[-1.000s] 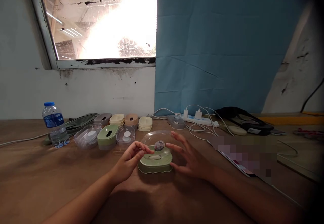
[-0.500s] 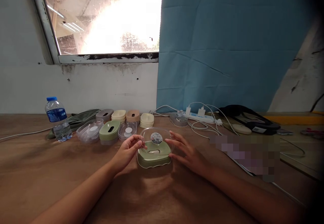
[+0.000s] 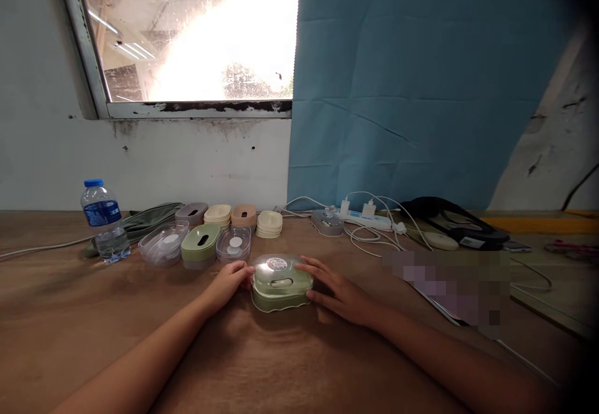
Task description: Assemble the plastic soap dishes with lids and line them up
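Left hand (image 3: 233, 281) curled at one clear cover (image 3: 264, 266), pinch unclear | right hand (image 3: 342, 294) spread against it | I count one green box (image 3: 281, 301) between

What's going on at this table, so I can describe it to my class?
A person has both bare hands at a green box with a clear cover over its top. The left hand is at the cover's left edge, and the right hand, fingers spread, is at the right side. Behind them stand more small containers and a water bottle.
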The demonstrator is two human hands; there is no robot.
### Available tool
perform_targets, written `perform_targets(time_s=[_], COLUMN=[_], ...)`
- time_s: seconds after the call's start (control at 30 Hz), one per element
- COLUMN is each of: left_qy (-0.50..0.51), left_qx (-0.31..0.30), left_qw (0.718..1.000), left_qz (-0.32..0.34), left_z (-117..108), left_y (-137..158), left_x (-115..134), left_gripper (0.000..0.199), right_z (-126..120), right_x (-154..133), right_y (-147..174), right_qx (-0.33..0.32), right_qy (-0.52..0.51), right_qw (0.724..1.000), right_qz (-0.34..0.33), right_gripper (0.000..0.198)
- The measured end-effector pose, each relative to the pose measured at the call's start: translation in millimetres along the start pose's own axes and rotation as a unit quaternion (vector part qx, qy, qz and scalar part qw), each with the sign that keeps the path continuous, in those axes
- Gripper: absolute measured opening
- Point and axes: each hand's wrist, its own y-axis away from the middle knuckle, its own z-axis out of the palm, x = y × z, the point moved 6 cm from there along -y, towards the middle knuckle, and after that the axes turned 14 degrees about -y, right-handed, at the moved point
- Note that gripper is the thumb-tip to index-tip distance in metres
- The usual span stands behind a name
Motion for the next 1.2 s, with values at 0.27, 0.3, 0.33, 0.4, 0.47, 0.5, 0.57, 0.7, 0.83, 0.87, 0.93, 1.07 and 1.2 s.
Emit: perform_targets(time_s=[0.27,0.3,0.33,0.4,0.47,0.5,0.57,0.7,0.83,0.87,0.93,1.07,1.2], left_qy=[-0.014,-0.015,-0.013,-0.011,-0.026,-0.038,-0.062,-0.085,-0.098,-0.094,-0.078,-0.081,-0.089], left_qx=[-0.008,-0.007,-0.005,-0.001,0.001,-0.001,-0.011,-0.026,-0.041,-0.051,-0.073,-0.079,-0.076], left_qw=[1.000,1.000,1.000,1.000,0.999,0.999,0.997,0.994,0.992,0.992,0.991,0.987,0.985], left_qz=[-0.001,0.004,0.009,0.019,0.029,0.036,0.047,0.070,0.075,0.073,0.078,0.114,0.127], left_z=[1,1,2,3,3,3,3,4,6,8,11,12,12], left_y=[4,4,5,5,7,7,9,10,12,13,15,17,16], left_x=[7,7,8,9,12,14,18,24,24,24,23,23,22], left_gripper=[0.031,0.031,0.031,0.031,0.032,0.032,0.032,0.029,0.032,0.035,0.044,0.064,0.063], right_z=[-1,-2,-2,-3,-3,-3,-4,-5,-6,-6,-7,-10,-13], right_x=[3,4,5,6,5,5,3,0,2,2,3,2,0], right_y=[1,1,1,1,1,1,1,2,2,3,3,4,4], right_qx=[-0.012,-0.011,-0.009,-0.008,-0.004,-0.001,0.008,0.019,0.015,0.013,0.010,0.011,-0.002], right_qy=[-0.009,-0.013,-0.016,-0.019,-0.020,-0.019,-0.015,-0.011,-0.041,-0.049,-0.065,-0.081,-0.052], right_qw=[1.000,1.000,1.000,1.000,1.000,1.000,1.000,0.999,0.999,0.999,0.998,0.997,0.999], right_qz=[-0.012,-0.013,-0.013,-0.016,-0.019,-0.021,-0.024,-0.032,-0.013,-0.006,-0.001,-0.006,0.005], right_gripper=[0.050,0.050,0.050,0.050,0.050,0.050,0.049,0.052,0.057,0.057,0.053,0.050,0.052])
